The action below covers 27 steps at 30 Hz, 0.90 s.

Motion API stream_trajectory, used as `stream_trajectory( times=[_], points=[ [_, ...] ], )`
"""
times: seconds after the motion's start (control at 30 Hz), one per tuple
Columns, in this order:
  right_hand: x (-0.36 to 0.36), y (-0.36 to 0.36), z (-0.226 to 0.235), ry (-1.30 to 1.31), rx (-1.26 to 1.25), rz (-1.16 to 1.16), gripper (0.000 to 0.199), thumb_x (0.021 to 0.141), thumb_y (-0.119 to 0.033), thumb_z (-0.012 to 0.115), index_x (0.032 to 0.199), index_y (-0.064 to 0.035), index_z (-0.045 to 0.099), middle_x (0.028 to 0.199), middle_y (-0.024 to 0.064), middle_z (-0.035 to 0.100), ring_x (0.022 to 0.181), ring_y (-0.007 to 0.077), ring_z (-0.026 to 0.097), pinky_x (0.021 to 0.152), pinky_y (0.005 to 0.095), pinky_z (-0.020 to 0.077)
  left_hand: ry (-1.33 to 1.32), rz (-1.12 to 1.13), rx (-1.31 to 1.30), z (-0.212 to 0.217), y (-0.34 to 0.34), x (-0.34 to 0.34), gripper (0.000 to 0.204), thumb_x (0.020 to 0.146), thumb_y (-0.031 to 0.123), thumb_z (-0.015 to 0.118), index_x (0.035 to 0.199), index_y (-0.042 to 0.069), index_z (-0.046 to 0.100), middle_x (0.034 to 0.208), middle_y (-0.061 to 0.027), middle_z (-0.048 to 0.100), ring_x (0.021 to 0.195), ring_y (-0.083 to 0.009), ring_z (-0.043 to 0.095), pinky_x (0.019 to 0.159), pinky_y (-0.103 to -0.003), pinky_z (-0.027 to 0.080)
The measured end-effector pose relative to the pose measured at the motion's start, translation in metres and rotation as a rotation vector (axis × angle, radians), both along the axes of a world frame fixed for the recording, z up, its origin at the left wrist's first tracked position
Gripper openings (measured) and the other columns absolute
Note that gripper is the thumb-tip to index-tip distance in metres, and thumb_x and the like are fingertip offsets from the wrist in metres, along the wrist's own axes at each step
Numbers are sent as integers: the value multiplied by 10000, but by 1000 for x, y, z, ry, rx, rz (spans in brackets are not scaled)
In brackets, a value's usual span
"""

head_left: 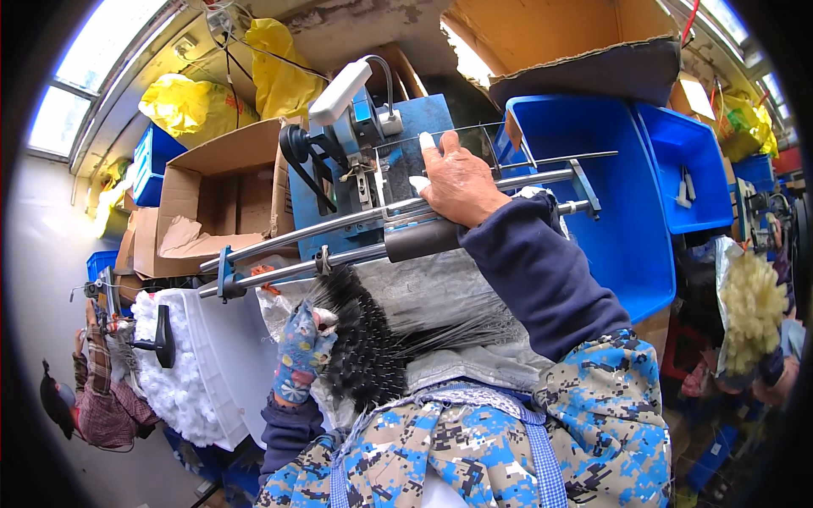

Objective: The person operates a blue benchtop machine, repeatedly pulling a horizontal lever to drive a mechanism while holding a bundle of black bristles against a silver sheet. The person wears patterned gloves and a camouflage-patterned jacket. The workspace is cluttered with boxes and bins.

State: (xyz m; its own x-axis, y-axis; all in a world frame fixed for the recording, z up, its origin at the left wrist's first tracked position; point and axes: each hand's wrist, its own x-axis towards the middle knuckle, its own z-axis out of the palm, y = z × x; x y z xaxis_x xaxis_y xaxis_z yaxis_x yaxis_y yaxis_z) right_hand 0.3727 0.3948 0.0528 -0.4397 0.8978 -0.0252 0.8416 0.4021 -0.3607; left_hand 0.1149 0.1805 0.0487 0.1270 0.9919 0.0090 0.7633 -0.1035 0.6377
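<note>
My right hand (461,182) lies over the sliding carriage of a blue bench machine (423,114), thumb and index finger spread apart, with white wraps on the fingertips. Beneath that hand, two steel rails (296,261) run across, and a dark cylinder (422,240) sits on the nearer one. My left hand (306,339), in a blue patterned glove with bare wrapped fingertips, is curled against the left side of a heap of black-bristled wire brushes (364,339). Its fingers look closed on a brush, partly hidden. Thin wire stems (466,330) fan out rightward from the heap across my lap.
Open cardboard boxes stand left (229,199) and at the back (584,51). Blue bins (648,254) fill the right. A white tub (212,356) of fluffy white pieces is at left; a person (106,389) works beyond it. Grey sheeting (423,292) lies below the rails.
</note>
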Motion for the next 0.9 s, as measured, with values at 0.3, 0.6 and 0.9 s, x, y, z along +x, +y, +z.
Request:
stream_trajectory(
  times=[0.3,0.6,0.9],
  points=[
    [-60,-12,-14,64,115,19,643,801,-311,613,1238,100,382,1040,248,497,750,327,625,653,389,522,35,-47,-1,11,4,1,282,640,2,649,916,39,603,875,-139,598,817,-342,580,730,-389,465],
    [-20,3,-10,-15,17,124,661,818,-310,591,1256,125,354,1054,259,466,861,353,599,744,387,505,-15,-57,51,9,0,-9,254,668,20,646,917,34,599,894,-139,621,822,-337,595,733,-384,475],
    [28,19,13,-10,339,82,325,811,-293,630,997,-29,601,991,115,537,969,291,503,778,419,411,-74,-91,88,-2,10,1,225,680,6,610,902,38,628,871,-140,631,798,-325,608,717,-378,484]
  ],
)
